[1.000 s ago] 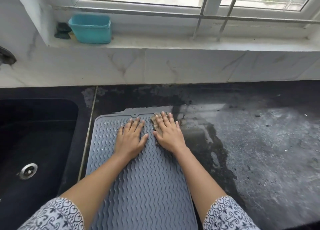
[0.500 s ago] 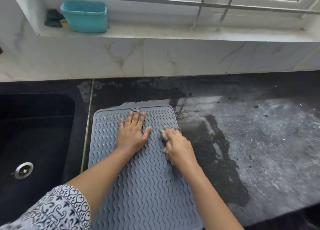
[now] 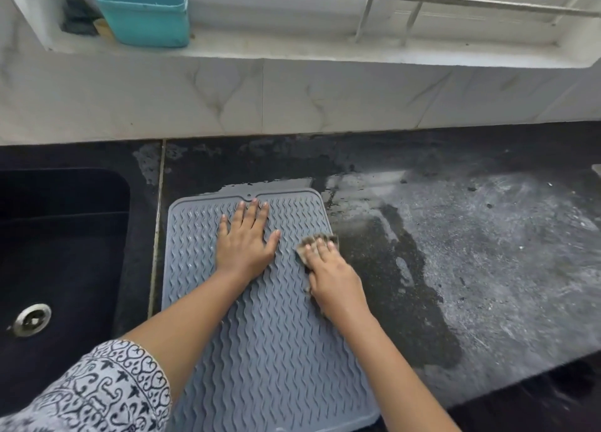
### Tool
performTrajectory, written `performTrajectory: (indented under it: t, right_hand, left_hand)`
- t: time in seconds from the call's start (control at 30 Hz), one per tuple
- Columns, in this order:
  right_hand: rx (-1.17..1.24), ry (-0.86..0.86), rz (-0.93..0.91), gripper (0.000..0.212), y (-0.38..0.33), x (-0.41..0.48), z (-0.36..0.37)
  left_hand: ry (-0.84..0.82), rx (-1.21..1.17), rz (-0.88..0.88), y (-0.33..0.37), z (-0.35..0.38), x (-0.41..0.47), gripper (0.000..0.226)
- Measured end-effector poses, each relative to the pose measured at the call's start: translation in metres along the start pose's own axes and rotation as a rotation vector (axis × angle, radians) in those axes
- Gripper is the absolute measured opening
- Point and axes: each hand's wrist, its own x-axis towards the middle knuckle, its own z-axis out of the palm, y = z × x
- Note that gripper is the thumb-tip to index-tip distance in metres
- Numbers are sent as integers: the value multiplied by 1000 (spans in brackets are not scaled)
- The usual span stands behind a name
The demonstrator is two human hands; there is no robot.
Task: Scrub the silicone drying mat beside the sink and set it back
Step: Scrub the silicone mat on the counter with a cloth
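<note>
Under left hand's flat fingers, mat; scrubber beneath right hand.

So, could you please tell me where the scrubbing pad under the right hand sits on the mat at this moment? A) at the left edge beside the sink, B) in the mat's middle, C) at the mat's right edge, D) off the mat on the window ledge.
C: the right hand presses the scrub pad against the right edge of the grey mat, while the left hand lies flat mid-mat.
</note>
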Motion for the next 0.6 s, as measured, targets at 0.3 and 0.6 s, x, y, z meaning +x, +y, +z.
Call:
performTrajectory:
  t: [0.3,0.6]
  right_hand:
    - [103,164,50,54,-14,75,-14]
    - [39,78,44,60,-2,9,11]
  left_hand:
    - [0,2,-6,0,2,1,66]
    - [13,-10,-2,0,2,1,65]
